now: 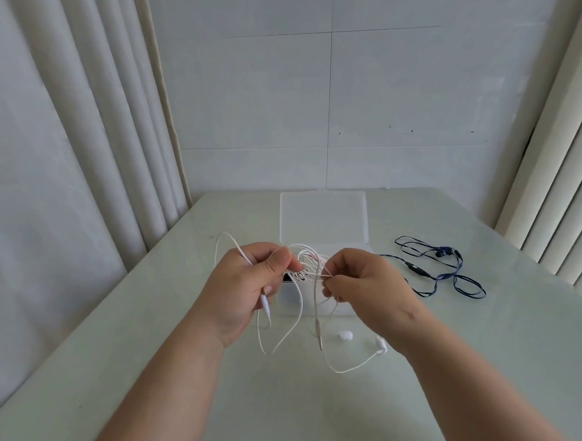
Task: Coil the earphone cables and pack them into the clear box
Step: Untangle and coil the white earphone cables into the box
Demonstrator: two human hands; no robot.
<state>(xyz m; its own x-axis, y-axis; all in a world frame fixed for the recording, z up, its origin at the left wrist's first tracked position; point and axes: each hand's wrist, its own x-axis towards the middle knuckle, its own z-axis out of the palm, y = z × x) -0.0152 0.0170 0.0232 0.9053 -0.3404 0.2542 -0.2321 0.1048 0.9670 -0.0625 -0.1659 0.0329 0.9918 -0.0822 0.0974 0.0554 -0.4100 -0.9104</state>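
A white earphone cable (295, 322) hangs in loose loops between both hands, above the table in front of the clear box (352, 304). My left hand (249, 287) pinches a bundle of its strands, and the inline remote dangles below the palm. My right hand (361, 284) pinches the cable just to the right of that. The plug hangs down and two white earbuds (345, 336) lie on the table beneath. The box stands open with its lid (322, 216) tilted back. A dark blue earphone cable (439, 268) lies uncoiled to the right of the box.
The pale table (154, 324) runs back to a white panelled wall. Curtains hang along the left side and vertical slats stand along the right edge.
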